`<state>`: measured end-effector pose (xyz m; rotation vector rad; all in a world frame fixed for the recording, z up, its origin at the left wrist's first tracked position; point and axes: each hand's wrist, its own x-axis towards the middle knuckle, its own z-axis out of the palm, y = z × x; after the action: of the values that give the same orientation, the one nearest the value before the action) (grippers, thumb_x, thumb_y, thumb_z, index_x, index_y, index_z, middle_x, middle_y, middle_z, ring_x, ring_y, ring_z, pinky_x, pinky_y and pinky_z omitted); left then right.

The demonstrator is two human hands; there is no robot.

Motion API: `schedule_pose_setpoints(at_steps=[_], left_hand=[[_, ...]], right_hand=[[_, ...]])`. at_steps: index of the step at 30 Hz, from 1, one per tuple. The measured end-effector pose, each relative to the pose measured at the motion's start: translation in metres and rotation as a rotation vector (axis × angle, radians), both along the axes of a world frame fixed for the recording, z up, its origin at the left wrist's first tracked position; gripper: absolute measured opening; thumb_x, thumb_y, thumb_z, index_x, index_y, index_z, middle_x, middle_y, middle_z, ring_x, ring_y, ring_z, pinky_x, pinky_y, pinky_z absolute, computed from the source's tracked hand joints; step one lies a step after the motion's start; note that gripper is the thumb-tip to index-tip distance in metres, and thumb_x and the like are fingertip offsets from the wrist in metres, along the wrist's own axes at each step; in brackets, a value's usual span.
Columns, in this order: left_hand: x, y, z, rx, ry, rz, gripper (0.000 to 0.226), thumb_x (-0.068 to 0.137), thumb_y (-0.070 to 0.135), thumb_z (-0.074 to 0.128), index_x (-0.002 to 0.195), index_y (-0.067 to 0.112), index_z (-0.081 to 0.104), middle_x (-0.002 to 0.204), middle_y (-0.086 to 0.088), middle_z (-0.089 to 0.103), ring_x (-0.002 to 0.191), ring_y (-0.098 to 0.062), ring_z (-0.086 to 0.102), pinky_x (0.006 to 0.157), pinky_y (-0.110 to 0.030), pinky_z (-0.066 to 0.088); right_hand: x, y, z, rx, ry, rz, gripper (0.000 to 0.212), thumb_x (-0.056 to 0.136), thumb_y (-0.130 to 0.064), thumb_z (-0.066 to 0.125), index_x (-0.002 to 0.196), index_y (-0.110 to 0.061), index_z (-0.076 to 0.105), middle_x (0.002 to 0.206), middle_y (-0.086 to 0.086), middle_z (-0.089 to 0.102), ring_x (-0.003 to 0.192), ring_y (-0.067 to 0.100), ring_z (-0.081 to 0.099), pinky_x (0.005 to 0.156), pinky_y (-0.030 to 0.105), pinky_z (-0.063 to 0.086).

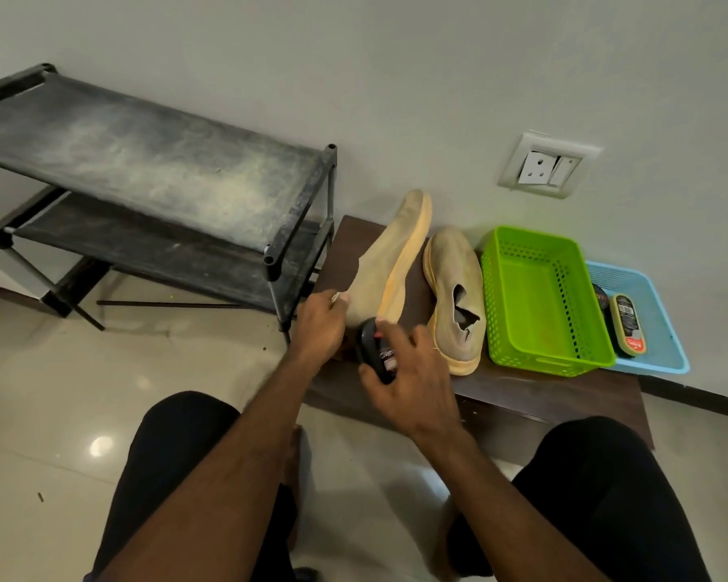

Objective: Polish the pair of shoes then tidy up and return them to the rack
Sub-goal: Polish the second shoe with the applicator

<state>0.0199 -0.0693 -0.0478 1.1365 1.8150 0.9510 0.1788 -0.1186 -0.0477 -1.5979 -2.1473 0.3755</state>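
Holding: left hand (pixel 318 325) grips the tilted shoe (pixel 389 256) at its heel
Right hand (pixel 412 378): clasps the polish bottle (pixel 377 350)
Desk (pixel 543 392): second shoe (pixel 454 296), right

Setting: a home, likely an entry or hallway corner. Evidence: plain painted wall (pixel 438 69) with a white socket-and-switch plate (pixel 549 165) set low on the right; glossy pale tiled floor (pixel 59 405) with dark skirting along the wall; a dusty black two-tier shoe rack (pixel 152 161) at far left against the wall; a low dark wooden worktop (pixel 564 392) beside it bearing a pair of tan slip-on shoes (pixel 454 287), a green plastic basket (pixel 539 296) and a blue plastic tray (pixel 652 329) of polish items.
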Motion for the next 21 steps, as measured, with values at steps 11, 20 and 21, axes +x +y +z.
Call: schedule_pose_setpoints(at_steps=[11,20,21], left_hand=[[-0.001,-0.008,0.005,0.061,0.547,-0.278,0.023,0.101,0.022,0.043,0.114,0.015,0.060,0.099,-0.014,0.069,0.090,-0.035,0.066,0.072,-0.044,0.056],[-0.005,-0.014,-0.001,0.017,0.628,-0.305,0.033,0.085,0.042,0.064,0.110,0.022,0.054,0.112,-0.002,0.062,0.099,-0.028,0.063,0.077,-0.037,0.051],[-0.004,-0.014,-0.005,-0.007,0.612,-0.333,0.045,0.081,0.046,0.067,0.115,0.023,0.048,0.120,-0.003,0.058,0.105,-0.028,0.061,0.079,-0.039,0.050]], right_hand=[[-0.027,0.092,-0.004,-0.078,0.190,-0.347,0.055,0.094,-0.050,0.055,0.140,-0.026,0.039,0.125,0.016,0.054,0.110,0.034,0.058,0.088,0.040,0.048],[-0.015,0.152,0.017,-0.246,0.139,-0.402,0.055,0.097,-0.041,0.056,0.144,-0.024,0.034,0.132,0.017,0.050,0.115,0.039,0.056,0.092,0.042,0.047],[-0.015,0.152,0.012,-0.287,0.078,-0.334,0.053,0.098,-0.041,0.055,0.144,-0.024,0.035,0.131,0.017,0.051,0.115,0.038,0.057,0.093,0.041,0.047]])
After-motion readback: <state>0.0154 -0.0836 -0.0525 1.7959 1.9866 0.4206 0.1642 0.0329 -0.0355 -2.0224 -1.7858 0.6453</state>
